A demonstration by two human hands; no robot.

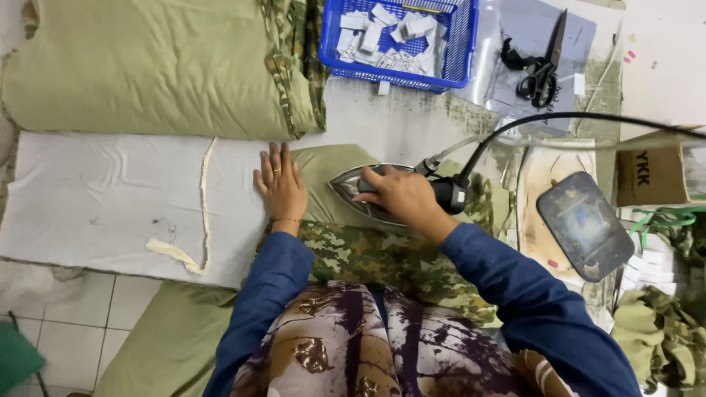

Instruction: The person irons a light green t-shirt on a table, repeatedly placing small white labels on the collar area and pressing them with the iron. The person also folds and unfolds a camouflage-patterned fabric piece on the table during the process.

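My right hand (397,192) has its grip clenched around the dark handle of the steam iron (368,197), whose metal sole rests on the olive fabric piece (334,162) at the middle of the table (110,198), point aimed left. My left hand (279,184) lies flat and released, fingers spread, pressing the left edge of that same fabric just beside the iron's tip. Nearer me the piece turns to camouflage cloth (375,257) that hangs over the table's near edge. A black hose (559,117) arcs from the iron's rear away to the right. At the far edge stands a blue plastic basket (460,51) holding small white labels (382,26), rectangular and jumbled; black scissors (543,66) lie right of it. A brown cardboard box (651,173) sits at the right edge, a dark iron rest (585,224) near it. To the left the white padded cover stretches open, crossed only by a cream strip (202,213).
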